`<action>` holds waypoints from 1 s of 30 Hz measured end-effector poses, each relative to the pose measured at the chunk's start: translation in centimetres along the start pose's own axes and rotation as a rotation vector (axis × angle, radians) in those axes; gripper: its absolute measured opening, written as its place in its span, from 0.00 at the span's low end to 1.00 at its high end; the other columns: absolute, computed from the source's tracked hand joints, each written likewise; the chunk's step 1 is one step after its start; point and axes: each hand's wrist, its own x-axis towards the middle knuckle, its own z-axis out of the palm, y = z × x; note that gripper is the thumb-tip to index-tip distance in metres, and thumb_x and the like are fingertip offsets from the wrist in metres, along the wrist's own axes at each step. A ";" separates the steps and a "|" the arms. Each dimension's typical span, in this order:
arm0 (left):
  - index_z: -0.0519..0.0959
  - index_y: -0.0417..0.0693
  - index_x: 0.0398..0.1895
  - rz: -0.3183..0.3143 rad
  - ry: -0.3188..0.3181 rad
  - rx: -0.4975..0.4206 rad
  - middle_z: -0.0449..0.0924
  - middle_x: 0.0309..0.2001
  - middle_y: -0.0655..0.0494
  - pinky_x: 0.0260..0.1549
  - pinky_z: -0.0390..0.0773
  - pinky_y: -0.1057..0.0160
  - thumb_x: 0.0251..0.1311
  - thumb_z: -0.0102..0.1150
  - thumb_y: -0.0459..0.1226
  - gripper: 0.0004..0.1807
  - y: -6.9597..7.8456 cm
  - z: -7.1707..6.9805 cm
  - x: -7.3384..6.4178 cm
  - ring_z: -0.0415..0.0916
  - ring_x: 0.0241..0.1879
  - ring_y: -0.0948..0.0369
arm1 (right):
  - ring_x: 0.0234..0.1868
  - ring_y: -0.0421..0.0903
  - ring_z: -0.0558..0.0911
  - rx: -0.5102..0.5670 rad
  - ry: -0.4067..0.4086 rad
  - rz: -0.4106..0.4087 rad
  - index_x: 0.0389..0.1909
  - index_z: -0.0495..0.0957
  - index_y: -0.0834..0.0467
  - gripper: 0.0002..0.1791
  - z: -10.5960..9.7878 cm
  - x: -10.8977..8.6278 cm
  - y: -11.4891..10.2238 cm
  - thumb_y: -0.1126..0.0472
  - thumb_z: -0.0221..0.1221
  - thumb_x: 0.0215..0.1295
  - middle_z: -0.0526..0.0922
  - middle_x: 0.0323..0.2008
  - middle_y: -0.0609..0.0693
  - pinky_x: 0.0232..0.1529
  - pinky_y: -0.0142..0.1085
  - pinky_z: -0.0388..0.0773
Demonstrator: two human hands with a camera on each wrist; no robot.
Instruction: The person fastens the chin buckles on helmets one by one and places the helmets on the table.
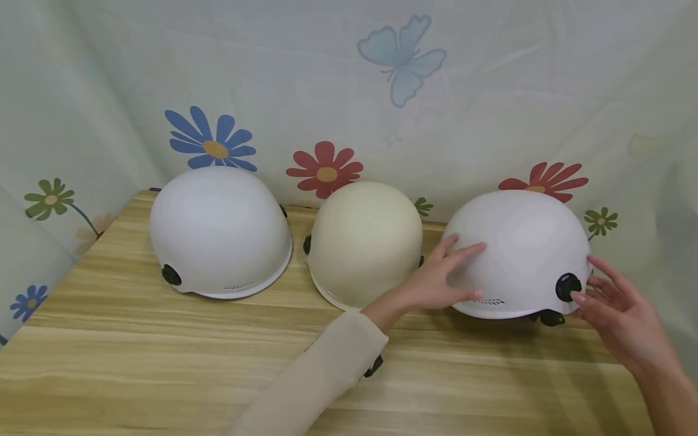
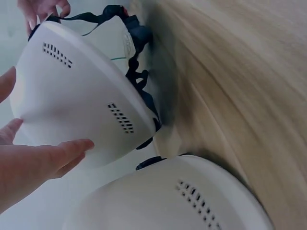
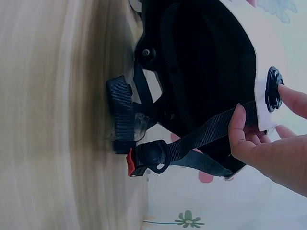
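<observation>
Both hands are at a white helmet [image 1: 515, 242] on the right, raised over the table with its shadow below. My left hand [image 1: 436, 280] lies with spread, fairly straight fingers against its shell. By the black side knob [image 1: 568, 286], my right hand [image 1: 627, 318] pinches the rim. In the right wrist view, one fingertip touches that knob, and other fingers [image 3: 238, 125] curl inside the edge by a black strap [image 3: 211, 134]. The dark inside of the helmet faces this camera. A buckle with a red tab [image 3: 131, 163] hangs from the straps near the tabletop.
A cream helmet [image 1: 368, 239] stands in the middle of the wooden table [image 1: 163, 363], close to my left forearm. Another white helmet [image 1: 218, 224] is on the left. Behind them hangs a pale curtain [image 1: 305, 72] printed with flowers and a butterfly.
</observation>
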 end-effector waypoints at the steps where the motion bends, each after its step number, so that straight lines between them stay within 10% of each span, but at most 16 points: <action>1: 0.56 0.68 0.68 0.004 -0.004 0.009 0.36 0.71 0.56 0.58 0.60 0.52 0.54 0.61 0.50 0.38 0.1 -0.1 0.0 0.43 0.68 0.52 | 0.39 0.44 0.79 -0.008 -0.004 -0.003 0.65 0.59 0.55 0.34 0.1 0.1 -0.1 0.84 0.43 0.60 0.71 0.43 0.53 0.33 0.36 0.79; 16: 0.46 0.73 0.70 -0.032 -0.057 -0.004 0.36 0.71 0.50 0.55 0.63 0.47 0.56 0.59 0.50 0.43 0.0 -0.3 -0.7 0.48 0.66 0.47 | 0.36 0.38 0.75 -0.340 0.120 -0.052 0.63 0.65 0.53 0.34 3.1 1.4 -2.1 0.79 0.54 0.57 0.73 0.41 0.48 0.34 0.23 0.76; 23: 0.48 0.71 0.70 0.007 -0.044 0.026 0.35 0.72 0.55 0.56 0.62 0.48 0.56 0.59 0.49 0.42 0.1 -0.6 -0.5 0.47 0.67 0.49 | 0.38 0.33 0.72 -0.740 0.194 -0.034 0.64 0.65 0.49 0.33 3.6 1.6 -2.5 0.73 0.57 0.58 0.70 0.41 0.41 0.34 0.18 0.72; 30: 0.51 0.67 0.70 0.103 -0.039 0.066 0.32 0.72 0.60 0.59 0.57 0.51 0.56 0.60 0.47 0.40 0.6 -1.1 -0.1 0.39 0.69 0.55 | 0.39 0.30 0.73 -0.765 0.191 -0.039 0.65 0.63 0.48 0.34 3.8 1.3 -2.4 0.72 0.58 0.58 0.71 0.43 0.38 0.35 0.16 0.71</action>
